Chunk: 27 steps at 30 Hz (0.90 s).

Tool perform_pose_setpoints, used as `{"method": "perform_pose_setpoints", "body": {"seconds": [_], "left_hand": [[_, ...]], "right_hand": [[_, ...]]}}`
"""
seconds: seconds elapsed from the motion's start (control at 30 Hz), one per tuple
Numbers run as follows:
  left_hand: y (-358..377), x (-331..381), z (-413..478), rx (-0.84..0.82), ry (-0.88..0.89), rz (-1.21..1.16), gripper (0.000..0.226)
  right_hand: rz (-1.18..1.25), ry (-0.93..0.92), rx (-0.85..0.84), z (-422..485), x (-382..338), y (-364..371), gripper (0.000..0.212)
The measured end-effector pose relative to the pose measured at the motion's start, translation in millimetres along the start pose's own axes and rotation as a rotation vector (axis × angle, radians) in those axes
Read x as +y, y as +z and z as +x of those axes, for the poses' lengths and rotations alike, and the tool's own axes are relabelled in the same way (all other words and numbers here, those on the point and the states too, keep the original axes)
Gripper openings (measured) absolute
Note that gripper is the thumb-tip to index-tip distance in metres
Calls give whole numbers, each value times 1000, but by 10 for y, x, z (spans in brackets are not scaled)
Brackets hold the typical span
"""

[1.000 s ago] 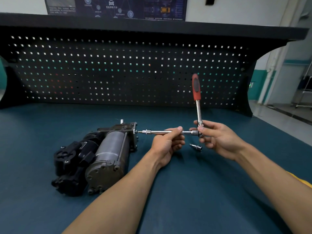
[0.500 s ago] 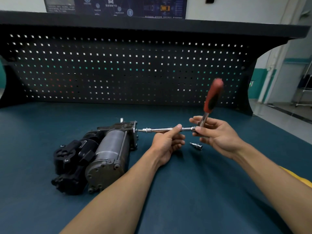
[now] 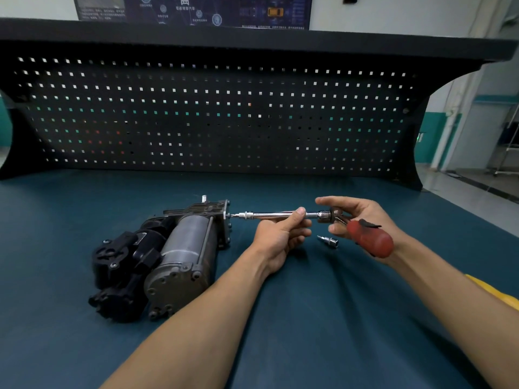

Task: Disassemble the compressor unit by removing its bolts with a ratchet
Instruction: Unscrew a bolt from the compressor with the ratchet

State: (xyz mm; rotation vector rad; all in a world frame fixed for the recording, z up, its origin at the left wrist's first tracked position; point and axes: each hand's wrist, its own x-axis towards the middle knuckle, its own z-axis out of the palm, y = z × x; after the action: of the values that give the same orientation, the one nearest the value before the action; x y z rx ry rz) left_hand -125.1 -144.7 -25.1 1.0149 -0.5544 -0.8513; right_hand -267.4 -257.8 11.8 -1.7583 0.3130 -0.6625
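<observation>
The compressor unit (image 3: pixel 174 256), a grey metal cylinder with black housing, lies on the blue bench mat at centre left. A chrome extension bar (image 3: pixel 269 215) runs level from the unit's right end plate to the ratchet head. My left hand (image 3: pixel 280 234) pinches the bar between thumb and fingers. The ratchet (image 3: pixel 368 237), with a red handle, points down toward me and to the right. My right hand (image 3: pixel 362 217) cradles the ratchet head and handle, its upper fingers stretched out above the head.
A loose chrome socket bit (image 3: pixel 329 241) lies on the mat between my hands. A black pegboard (image 3: pixel 213 119) walls off the back of the bench. The bench's right edge (image 3: pixel 477 217) drops to the floor beyond my right arm.
The red ratchet handle has swung from upright, over to the right and down toward me. The bar stays on the same bolt and my left hand has hardly moved.
</observation>
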Motion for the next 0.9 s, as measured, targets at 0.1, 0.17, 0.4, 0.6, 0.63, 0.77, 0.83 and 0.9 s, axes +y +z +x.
{"method": "perform_pose_setpoints", "body": {"seconds": [0.1, 0.17, 0.4, 0.6, 0.63, 0.77, 0.83, 0.9], "left_hand": [[9, 2, -4, 2, -5, -30, 11], [13, -1, -4, 5, -7, -38, 12], [13, -2, -12, -10, -3, -57, 12], [27, 12, -23, -16, 7, -70, 11], [31, 15, -25, -18, 9, -74, 11], [34, 18, -35, -23, 14, -83, 11], [34, 16, -38, -21, 15, -88, 12], [34, 17, -37, -20, 15, -95, 12]], "right_hand": [[84, 22, 7, 5, 26, 6, 52], [114, 43, 25, 12, 40, 21, 49], [237, 179, 104, 83, 55, 30, 30], [286, 186, 147, 68, 17, 58, 29], [294, 181, 149, 64, 12, 63, 32], [328, 178, 168, 73, 27, 101, 35], [340, 182, 176, 82, 36, 102, 35], [362, 184, 171, 83, 47, 89, 36]]}}
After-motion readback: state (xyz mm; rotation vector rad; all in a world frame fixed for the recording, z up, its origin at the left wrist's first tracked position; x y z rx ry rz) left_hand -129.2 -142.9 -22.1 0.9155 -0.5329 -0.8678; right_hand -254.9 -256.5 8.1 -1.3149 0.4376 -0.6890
